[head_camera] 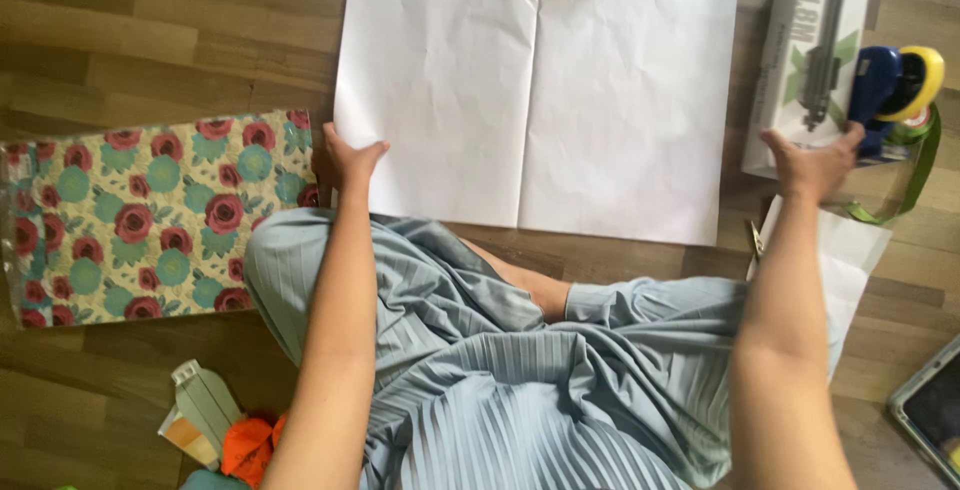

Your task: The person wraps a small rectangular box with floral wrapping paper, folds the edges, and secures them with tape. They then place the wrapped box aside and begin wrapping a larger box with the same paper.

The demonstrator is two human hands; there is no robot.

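Head view. Nearest the camera, your legs in pale blue pleated trousers point(520, 380) are folding across the wooden floor point(150, 30), and both forearms are reaching forward over them.

Your left hand point(345, 162) is resting on the lower left corner of the large white paper sheet point(540, 90). Its grip is pressing down on the sheet's edge, fingers spread, thumb toward the paper; it is not clenching around anything. The sheet is lying flat on the floor straight ahead of you, showing a vertical fold line down its middle.

Your right hand point(812, 162) is reaching to the right of the sheet. Its grip is closing on the handle of the blue and yellow tape dispenser point(895, 85); how far the fingers wrap around it cannot be told, since the back of the hand is hiding them. The dispenser is sitting against the right side of a long white cardboard box point(805, 50), which is lying just beside the sheet's right edge.

To your left, a flat pack of floral wrapping paper point(150, 215) is lying on the floor, touching your knee. A smaller white paper piece point(850, 250) is lying below your right hand. An orange item point(250, 445) is sitting by your left elbow.
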